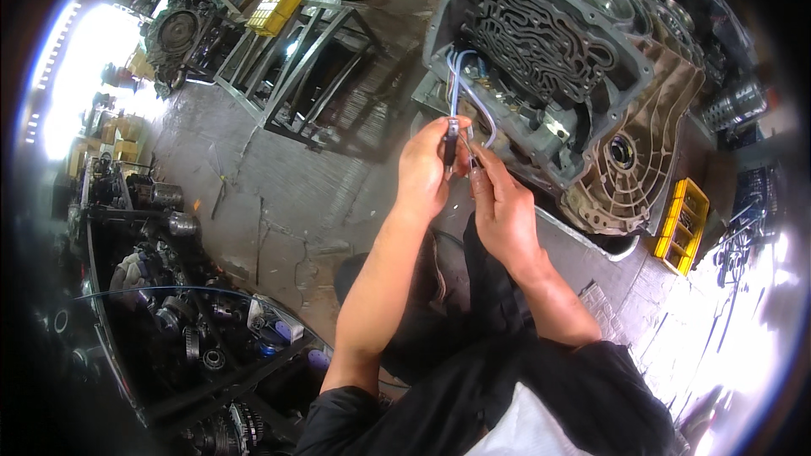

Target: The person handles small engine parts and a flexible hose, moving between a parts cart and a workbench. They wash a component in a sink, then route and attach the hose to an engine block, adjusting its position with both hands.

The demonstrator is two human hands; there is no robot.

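The black sleeves (498, 380) of my top lie closest, with white cloth (528, 426) between them at the bottom. My left hand (427, 169) is closed around a slim dark connector (451, 152), held upright between thumb and fingers. My right hand (504, 203) is just beside it, its fingers narrowed together near the end of a looping pale blue cable (486, 110); I cannot tell exactly what they pinch. From my hands the pale cables run up into the open gearbox casing (441, 15), which sits ahead and to the right, winding channels showing inside it. A yellow compartment tray (670, 216) lies right of the casing. A metal frame (270, 110) stands ahead to the left, and gears (214, 360) lie at lower left.
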